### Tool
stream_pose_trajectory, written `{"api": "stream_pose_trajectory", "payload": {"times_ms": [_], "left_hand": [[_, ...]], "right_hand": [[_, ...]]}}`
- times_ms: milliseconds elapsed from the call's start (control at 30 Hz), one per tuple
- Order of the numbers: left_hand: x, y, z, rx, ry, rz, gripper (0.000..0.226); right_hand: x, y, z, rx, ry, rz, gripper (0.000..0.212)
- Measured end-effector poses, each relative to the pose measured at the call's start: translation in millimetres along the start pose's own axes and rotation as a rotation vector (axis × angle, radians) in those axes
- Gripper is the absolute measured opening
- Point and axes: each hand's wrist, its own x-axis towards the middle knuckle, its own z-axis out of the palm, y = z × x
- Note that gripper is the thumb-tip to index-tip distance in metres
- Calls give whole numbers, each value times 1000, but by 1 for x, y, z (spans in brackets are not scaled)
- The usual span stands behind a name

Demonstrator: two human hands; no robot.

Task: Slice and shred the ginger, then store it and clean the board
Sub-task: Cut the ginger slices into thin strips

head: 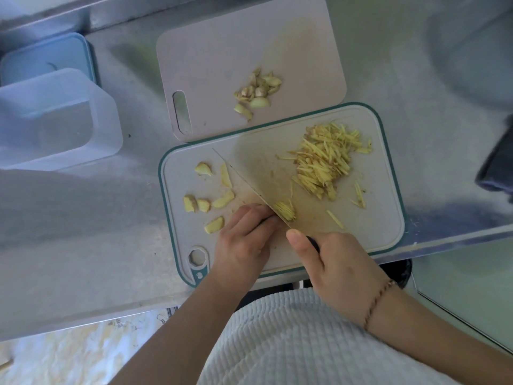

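Yellow ginger slices (284,212): slick, firm, pin from above | your left hand (244,240) steadies them, fingers curled | right hand (333,262) grips knife (249,173)

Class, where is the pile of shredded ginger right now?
The shredded ginger lies on the teal-edged board's far right part, beyond the knife.

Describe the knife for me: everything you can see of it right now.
The knife has a broad, cleaver-like blade, pale and smeared with ginger residue, and a dark handle mostly hidden in the right hand, whose thumb lies along the handle top. It runs diagonally across the teal-rimmed cutting board, tip toward the far left. Its edge is down on a small stack of ginger slices, which the left hand steadies with curled fingers against the blade's side.
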Motion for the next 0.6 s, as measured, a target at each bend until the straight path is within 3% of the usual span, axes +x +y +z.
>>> {"api": "stream_pose_trajectory", "payload": {"times_ms": [400, 600], "left_hand": [[1, 0, -2, -8, 13, 8, 33], [3, 0, -2, -1, 78, 30, 22]], "right_hand": [[-6, 2, -3, -2, -18, 22, 71], [21, -15, 1, -57, -6, -25, 68]]}}
